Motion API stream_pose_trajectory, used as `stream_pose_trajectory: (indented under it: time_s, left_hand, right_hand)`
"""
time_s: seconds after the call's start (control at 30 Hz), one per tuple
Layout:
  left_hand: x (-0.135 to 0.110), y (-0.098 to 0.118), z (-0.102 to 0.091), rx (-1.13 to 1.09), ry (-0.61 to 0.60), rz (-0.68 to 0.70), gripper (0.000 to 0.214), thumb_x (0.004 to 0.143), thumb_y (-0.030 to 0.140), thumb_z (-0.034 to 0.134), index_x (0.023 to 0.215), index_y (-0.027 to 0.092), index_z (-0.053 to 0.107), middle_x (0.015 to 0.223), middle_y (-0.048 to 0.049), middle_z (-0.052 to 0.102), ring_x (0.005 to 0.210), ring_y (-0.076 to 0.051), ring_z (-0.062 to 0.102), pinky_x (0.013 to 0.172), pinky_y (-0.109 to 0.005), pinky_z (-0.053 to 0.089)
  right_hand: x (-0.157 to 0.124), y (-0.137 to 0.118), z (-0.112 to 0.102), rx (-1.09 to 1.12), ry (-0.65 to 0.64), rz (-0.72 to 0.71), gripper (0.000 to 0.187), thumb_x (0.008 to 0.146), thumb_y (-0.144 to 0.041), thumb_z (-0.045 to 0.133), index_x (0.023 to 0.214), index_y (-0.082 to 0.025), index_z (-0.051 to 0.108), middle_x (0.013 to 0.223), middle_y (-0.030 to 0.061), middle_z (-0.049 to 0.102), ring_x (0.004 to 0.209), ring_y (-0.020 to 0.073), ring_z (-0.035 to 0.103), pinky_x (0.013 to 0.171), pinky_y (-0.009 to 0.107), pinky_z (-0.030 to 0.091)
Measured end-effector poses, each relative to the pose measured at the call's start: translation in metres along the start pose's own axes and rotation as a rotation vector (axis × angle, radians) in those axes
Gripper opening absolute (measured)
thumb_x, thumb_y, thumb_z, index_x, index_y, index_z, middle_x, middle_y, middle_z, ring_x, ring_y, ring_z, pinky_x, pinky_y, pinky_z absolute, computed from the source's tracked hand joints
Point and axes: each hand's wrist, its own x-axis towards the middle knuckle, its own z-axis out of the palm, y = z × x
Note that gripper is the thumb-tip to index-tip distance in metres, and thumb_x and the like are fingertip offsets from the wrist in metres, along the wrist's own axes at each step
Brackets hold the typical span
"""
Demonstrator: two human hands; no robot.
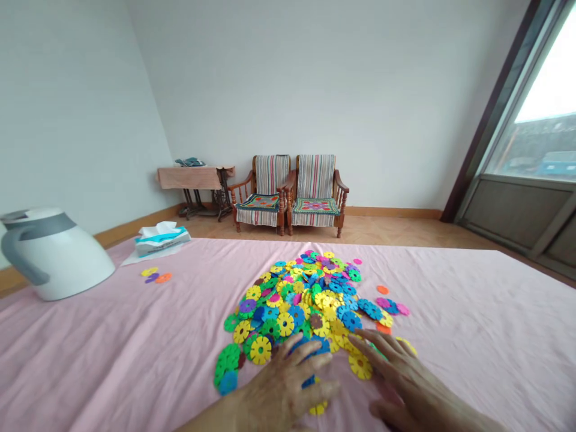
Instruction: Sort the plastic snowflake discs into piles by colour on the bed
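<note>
A heap of colourful notched plastic discs [310, 294] in yellow, blue, green, purple and other colours lies on the pink cloth. At the near edge of the heap is my left hand [292, 378], fingers spread over several blue and yellow discs. My right hand [396, 372] reaches in from the right, its fingers stretched out beside a yellow disc [360, 365]. Neither hand grips anything that I can see. Under the left fingers part of the discs is hidden. A few loose discs [391, 307] lie to the right of the heap.
A white and grey jug [76, 258] stands at the left on the pink cloth [472, 312]. Behind it sits a tissue pack [162, 240], with a small group of discs [155, 276] nearby. Two wooden armchairs [288, 192] and a covered side table [193, 178] stand along the far wall.
</note>
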Motion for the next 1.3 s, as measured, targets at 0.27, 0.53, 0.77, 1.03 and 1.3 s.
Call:
stream_pose_trajectory:
  time_s: [0.27,0.53,0.77,1.03,1.3]
  left_hand:
    - [0.039,-0.030,0.023,0.128,0.099,-0.172,0.036,0.094,0.039,0.042,0.127,0.026,0.050,0.144,-0.0038,0.042,0.136,-0.025,0.029,0.111,-0.052,0.020]
    - [0.027,-0.072,0.022,0.226,0.125,-0.282,0.024,0.090,0.033,0.050,0.111,0.026,0.058,0.140,-0.0031,0.047,0.132,-0.028,0.034,0.107,-0.056,0.024]
    - [-0.012,-0.107,0.018,0.321,0.158,-0.325,0.031,0.086,0.026,0.054,0.117,0.027,0.056,0.137,-0.0034,0.049,0.131,-0.027,0.035,0.107,-0.049,0.029]
    - [-0.069,-0.144,0.015,0.417,0.160,-0.346,0.030,0.090,0.031,0.049,0.120,0.032,0.056,0.141,0.0009,0.046,0.130,-0.025,0.038,0.105,-0.044,0.032]
    - [-0.105,-0.167,0.011,0.385,0.207,-0.520,0.035,0.091,0.039,0.047,0.124,0.032,0.055,0.135,-0.0015,0.054,0.127,-0.025,0.044,0.106,-0.047,0.031]
  right_hand:
    - [0.070,-0.009,0.016,-0.029,0.024,0.162,0.066,0.087,-0.045,0.047,0.146,-0.019,0.030,0.152,0.0089,0.026,0.141,0.0287,0.018,0.112,0.048,0.023]
    - [0.115,-0.024,0.033,-0.012,0.016,0.070,0.061,0.090,-0.039,0.044,0.145,-0.018,0.030,0.152,0.0117,0.026,0.141,0.0299,0.014,0.113,0.048,0.020]
    - [0.146,-0.052,0.040,0.045,-0.050,-0.033,0.061,0.090,-0.038,0.044,0.146,-0.021,0.027,0.153,0.0084,0.025,0.141,0.0307,0.013,0.113,0.050,0.018]
    - [0.177,-0.089,0.052,0.124,-0.006,-0.157,0.060,0.088,-0.036,0.050,0.144,-0.020,0.034,0.149,0.0069,0.034,0.138,0.0301,0.024,0.114,0.045,0.023]
    - [0.173,-0.112,0.034,0.168,0.108,-0.233,0.047,0.090,-0.027,0.047,0.137,-0.025,0.046,0.143,0.0023,0.045,0.129,0.0277,0.043,0.108,0.040,0.036]
